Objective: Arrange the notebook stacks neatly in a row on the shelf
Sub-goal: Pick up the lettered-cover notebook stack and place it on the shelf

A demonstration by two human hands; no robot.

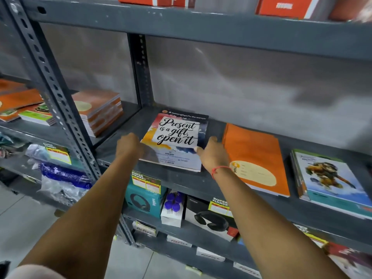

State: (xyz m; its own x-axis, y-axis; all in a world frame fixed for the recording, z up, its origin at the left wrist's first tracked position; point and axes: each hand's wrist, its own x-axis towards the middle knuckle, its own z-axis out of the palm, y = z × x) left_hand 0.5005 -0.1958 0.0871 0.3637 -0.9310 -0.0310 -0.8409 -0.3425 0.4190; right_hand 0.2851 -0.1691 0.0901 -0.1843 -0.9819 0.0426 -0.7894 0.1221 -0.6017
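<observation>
A notebook stack with a "Present is a gift, open it" cover (175, 137) lies on the grey metal shelf (181, 178), near its left end. My left hand (128, 146) rests against the stack's left edge. My right hand (213, 154) touches its right edge, thumb at the side. Whether either hand grips the stack is unclear. To the right lies an orange notebook stack (255, 158), set at a slight angle. Further right sits a stack with a blue illustrated cover (330, 178).
A perforated upright post (60, 101) divides this bay from the left bay, where more orange notebook stacks (98, 109) lie. Boxed headphones (145, 196) and other packs fill the shelf below. Orange boxes (285, 7) stand on the shelf above.
</observation>
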